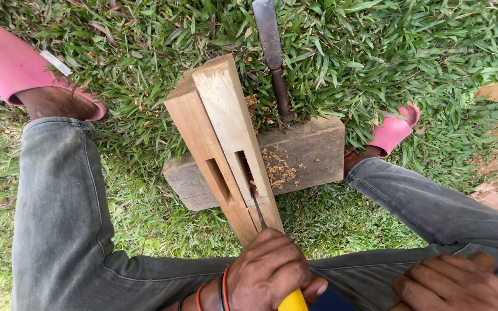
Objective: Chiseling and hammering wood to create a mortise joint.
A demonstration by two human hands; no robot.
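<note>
Left hand (272, 270) grips yellow handle (293, 302) (right hand (453, 285) clenched) beside mortised posts (226, 144), grass (433, 52) open around

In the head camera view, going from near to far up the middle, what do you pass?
Left hand on a yellow handle → two mortised wooden posts → grey wooden block → rusty chisel on the grass.

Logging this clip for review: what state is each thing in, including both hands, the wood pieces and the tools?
Left hand: closed around a yellow-handled chisel, blade at the mortise.
Right hand: closed on a wooden handle; the rest is hidden.
Two wooden posts: lying side by side across the block, each with a cut mortise.
Wooden block: flat on grass, wood chips on top.
Rusty blade tool: lying unheld on the grass.
</note>
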